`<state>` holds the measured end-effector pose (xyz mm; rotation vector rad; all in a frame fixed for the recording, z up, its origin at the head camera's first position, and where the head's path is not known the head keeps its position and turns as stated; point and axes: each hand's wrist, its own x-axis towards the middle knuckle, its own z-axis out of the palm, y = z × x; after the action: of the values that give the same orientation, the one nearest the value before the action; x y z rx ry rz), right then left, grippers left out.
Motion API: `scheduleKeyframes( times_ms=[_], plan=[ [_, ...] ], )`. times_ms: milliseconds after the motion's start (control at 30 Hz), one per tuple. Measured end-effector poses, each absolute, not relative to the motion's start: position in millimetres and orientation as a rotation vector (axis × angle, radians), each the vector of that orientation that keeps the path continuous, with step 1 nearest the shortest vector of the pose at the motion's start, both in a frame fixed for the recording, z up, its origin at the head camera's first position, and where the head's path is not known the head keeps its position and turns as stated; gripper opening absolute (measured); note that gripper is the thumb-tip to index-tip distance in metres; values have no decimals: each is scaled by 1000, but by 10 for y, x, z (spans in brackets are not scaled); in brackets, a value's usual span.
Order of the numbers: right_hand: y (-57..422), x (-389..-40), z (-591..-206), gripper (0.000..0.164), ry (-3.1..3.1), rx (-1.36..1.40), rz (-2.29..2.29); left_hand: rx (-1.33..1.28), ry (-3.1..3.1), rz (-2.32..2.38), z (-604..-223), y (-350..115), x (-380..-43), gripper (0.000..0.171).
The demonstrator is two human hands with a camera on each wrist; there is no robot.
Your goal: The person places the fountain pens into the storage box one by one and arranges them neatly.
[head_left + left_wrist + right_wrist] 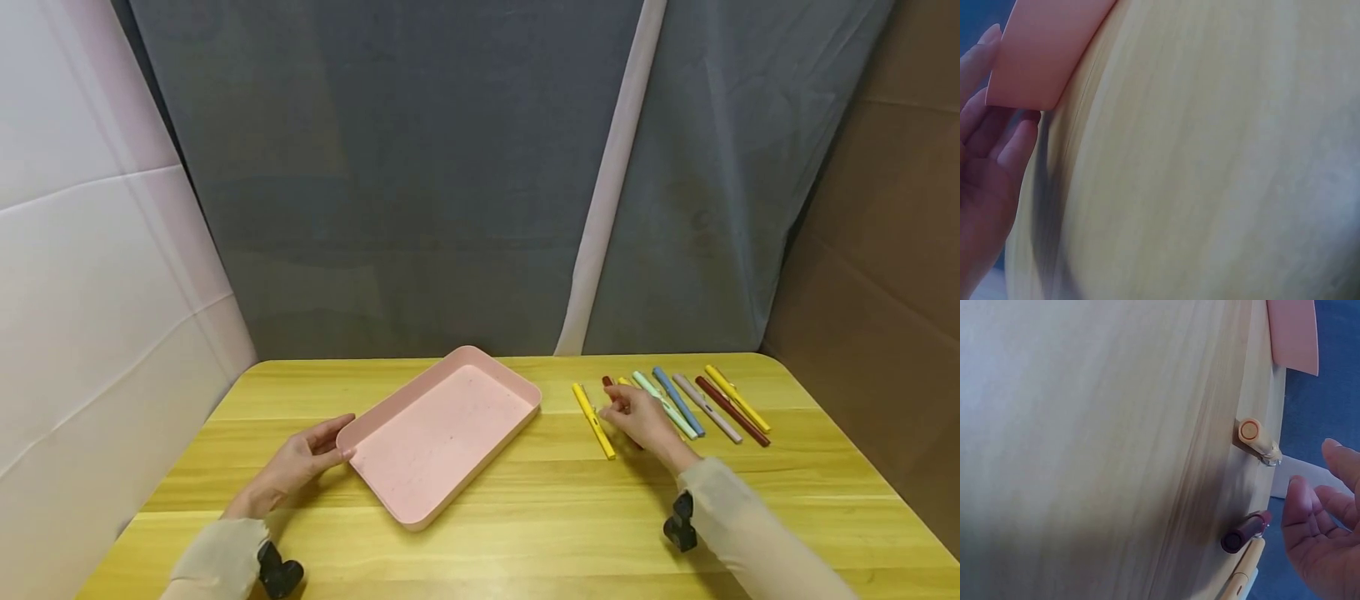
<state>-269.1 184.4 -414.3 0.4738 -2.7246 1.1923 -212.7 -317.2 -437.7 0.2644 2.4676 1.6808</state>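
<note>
My left hand (pixel 300 462) grips the near-left corner of a shallow pink tray (pixel 450 433), thumb at the rim and the other fingers around the outside. The tray sits at an angle with nothing in it. My right hand (pixel 643 419) hovers over the left part of a row of pens, thumb and fingers apart and holding nothing. Left of it lies a yellow pen (pixel 594 421). A dark red pen (pixel 1244 532) lies below the hand, partly hidden in the head view. Beside that is another yellow pen (pixel 1242 575), mostly covered by the hand in the head view.
Further right lie a mint pen (pixel 666 407), a blue pen (pixel 678 402), a greyish pen (pixel 707 408), a second dark red pen (pixel 732 411) and a yellow pen (pixel 738 397). All rest on the wooden table (pixel 555 533). A grey curtain (pixel 412 208) hangs behind it.
</note>
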Motion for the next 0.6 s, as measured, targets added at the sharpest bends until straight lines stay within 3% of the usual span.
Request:
scheduleKeyframes(
  times_ms=[600],
  plan=[
    [1717, -2794, -4253, 42, -2823, 323, 1239, 287, 2391, 1796, -4427, -3130, -2113, 69]
  ],
)
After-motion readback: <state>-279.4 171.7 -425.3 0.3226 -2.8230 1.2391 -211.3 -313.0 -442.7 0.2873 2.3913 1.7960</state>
